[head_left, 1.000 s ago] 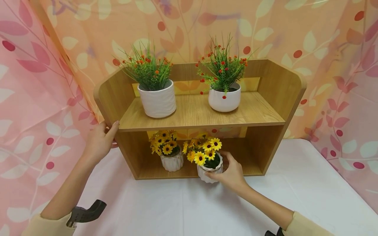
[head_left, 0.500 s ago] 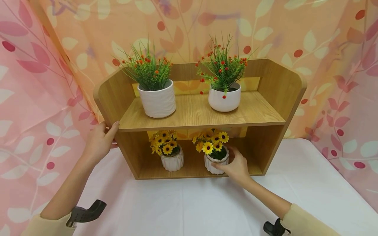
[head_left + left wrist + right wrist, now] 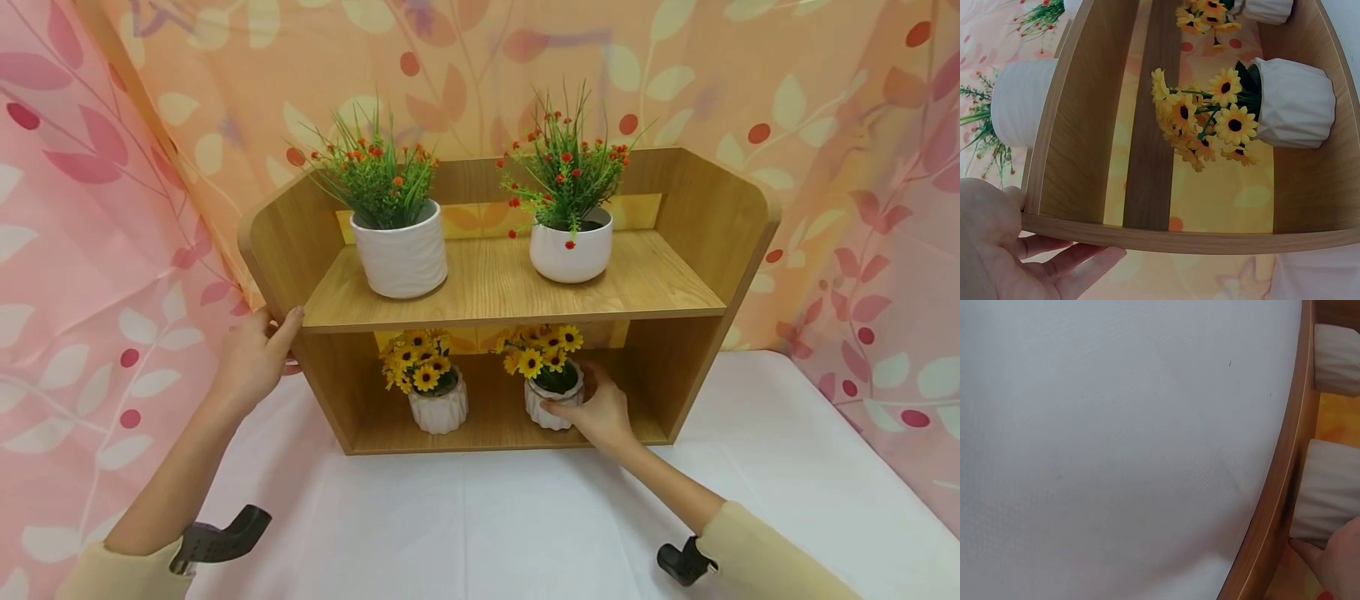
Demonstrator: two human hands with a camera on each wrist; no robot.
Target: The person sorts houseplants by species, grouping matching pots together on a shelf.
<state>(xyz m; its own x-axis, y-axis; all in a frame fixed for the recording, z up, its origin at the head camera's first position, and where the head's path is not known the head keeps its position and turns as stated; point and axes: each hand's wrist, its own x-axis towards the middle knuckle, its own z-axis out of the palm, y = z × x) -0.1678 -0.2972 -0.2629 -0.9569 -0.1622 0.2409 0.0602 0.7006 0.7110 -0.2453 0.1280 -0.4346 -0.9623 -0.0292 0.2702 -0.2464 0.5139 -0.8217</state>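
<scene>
On the lower level of a two-tier wooden shelf [image 3: 510,304], my right hand [image 3: 603,417] holds a small white ribbed flowerpot [image 3: 537,404] with yellow daisy-like flowers. The thumb lies at its front, and the other fingers are mostly hidden behind its right side. In the right wrist view the thumb side of the hand [image 3: 1341,556] meets the pot's wall [image 3: 1329,487]. My left hand [image 3: 251,358] grips the shelf's left side panel where the upper board meets it. Seen from the left wrist, its fingers [image 3: 1079,262] lie along the panel's outer face.
A matching flowerpot [image 3: 438,412] stands to the left on the lower level. Above, a wide white pot [image 3: 401,262] and a rounded white pot [image 3: 572,258] hold grassy plants with red blooms. The shelf stands on a white tablecloth [image 3: 450,525] before a patterned curtain [image 3: 465,75].
My right hand has moved the flowerpot rightward and back, from overhanging the shelf's front edge to inside the lower level. The left hand keeps its grip on the side panel.
</scene>
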